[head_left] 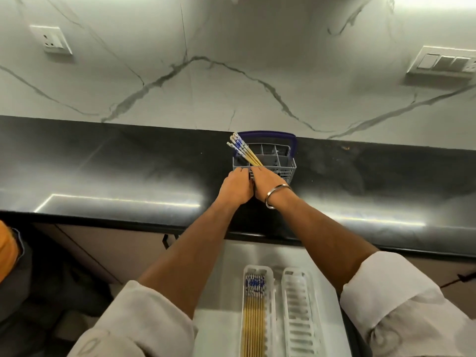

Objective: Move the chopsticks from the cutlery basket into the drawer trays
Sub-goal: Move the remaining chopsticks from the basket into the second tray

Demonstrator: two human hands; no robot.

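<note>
White marble-look wall veined in grey, seamed vertically near the middle. Socket plate high on the left; switch panel on the right. Below, glossy black countertop streaked with pale strip-light reflections. Beige cabinet fronts under the counter edge. Dim floor at lower left, perhaps tiled.

At frame centre my cutlery basket sits on the surface, against the wall. Chopsticks lean in its left compartment. Below, two drawer trays lie side by side: left tray holding chopsticks, right tray.
</note>
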